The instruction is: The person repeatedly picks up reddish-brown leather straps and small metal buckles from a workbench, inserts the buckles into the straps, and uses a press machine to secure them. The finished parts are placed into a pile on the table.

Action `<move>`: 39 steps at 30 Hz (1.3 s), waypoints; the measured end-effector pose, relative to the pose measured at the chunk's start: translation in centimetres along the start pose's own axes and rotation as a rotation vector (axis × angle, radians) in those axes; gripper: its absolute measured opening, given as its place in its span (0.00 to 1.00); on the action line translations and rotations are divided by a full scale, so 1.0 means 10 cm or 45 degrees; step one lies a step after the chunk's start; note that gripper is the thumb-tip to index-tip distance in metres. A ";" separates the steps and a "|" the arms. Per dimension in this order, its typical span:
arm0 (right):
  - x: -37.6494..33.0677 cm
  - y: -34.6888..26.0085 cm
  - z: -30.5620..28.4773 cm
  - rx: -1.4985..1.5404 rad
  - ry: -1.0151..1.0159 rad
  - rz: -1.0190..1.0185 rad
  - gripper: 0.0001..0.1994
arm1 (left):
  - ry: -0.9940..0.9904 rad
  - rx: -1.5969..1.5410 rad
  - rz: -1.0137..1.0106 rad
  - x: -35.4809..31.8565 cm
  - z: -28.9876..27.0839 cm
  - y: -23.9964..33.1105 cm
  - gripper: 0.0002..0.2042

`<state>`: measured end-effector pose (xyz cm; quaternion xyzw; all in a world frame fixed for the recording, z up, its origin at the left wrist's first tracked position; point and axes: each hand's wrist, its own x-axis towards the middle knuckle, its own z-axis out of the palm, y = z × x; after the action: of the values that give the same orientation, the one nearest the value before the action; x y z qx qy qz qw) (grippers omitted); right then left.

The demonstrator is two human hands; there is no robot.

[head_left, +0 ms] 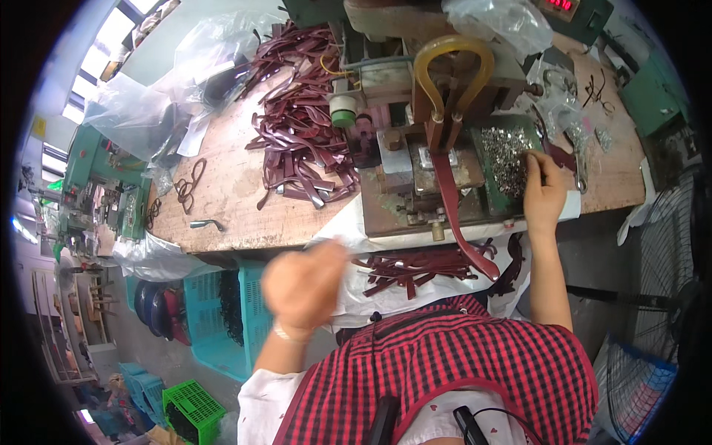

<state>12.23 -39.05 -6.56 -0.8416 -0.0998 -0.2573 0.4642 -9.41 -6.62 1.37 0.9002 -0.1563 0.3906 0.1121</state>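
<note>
A dark red glasses temple (pixel 458 215) sits in the press machine (pixel 452 169), its curved tip hanging over the front edge. My right hand (pixel 545 194) is at the right side of a green tray (pixel 486 194) of small metal parts (pixel 508 152), fingers bent in a pinch; whatever lies between the fingertips is too small to name. My left hand (pixel 302 288) is smeared by motion in front of the table edge, so its fingers do not read. Just to its right, more red temples (pixel 415 273) lie on a white cloth (pixel 357 297) at my lap.
A large heap of red temples (pixel 304 141) covers the table (pixel 237 226) left of the machine. Plastic bags (pixel 133 119) lie at the far left. Turquoise crates (pixel 204 315) and a green crate (pixel 194 408) stand on the floor at left; a black fan guard (pixel 671 245) is at right.
</note>
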 end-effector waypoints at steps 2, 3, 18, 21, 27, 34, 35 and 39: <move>-0.02 -0.12 -0.10 0.122 0.014 0.111 0.08 | 0.208 -0.007 -0.304 0.07 -0.22 -0.25 0.05; 0.00 -0.17 -0.09 0.202 0.004 0.124 0.08 | 0.314 -0.108 -0.452 0.04 -0.26 -0.44 0.04; -0.24 0.01 -0.29 0.057 0.075 0.113 0.08 | -0.511 0.110 -1.290 -0.23 0.83 -1.33 0.20; -0.48 0.25 -0.69 -0.126 0.163 0.095 0.08 | -0.509 0.069 -1.280 -0.31 0.45 -1.27 0.17; -0.30 -0.47 -0.50 0.354 -0.100 0.270 0.08 | 0.008 -0.447 -1.215 -0.69 0.92 -1.55 0.11; 0.18 -1.18 0.33 0.710 -0.332 0.131 0.16 | 0.232 -0.738 -1.075 0.05 1.05 -1.01 0.03; 0.13 -1.12 0.43 0.817 -0.341 0.152 0.17 | 0.262 -0.906 -1.117 0.16 1.01 -0.87 0.05; 0.06 -1.27 0.43 0.962 -0.343 0.298 0.19 | 0.380 -0.891 -1.007 0.17 0.85 -0.70 0.06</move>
<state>9.04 -28.50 1.14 -0.6439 -0.1509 -0.0357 0.7492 -0.06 -3.24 -3.68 0.7341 0.0909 0.3669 0.5642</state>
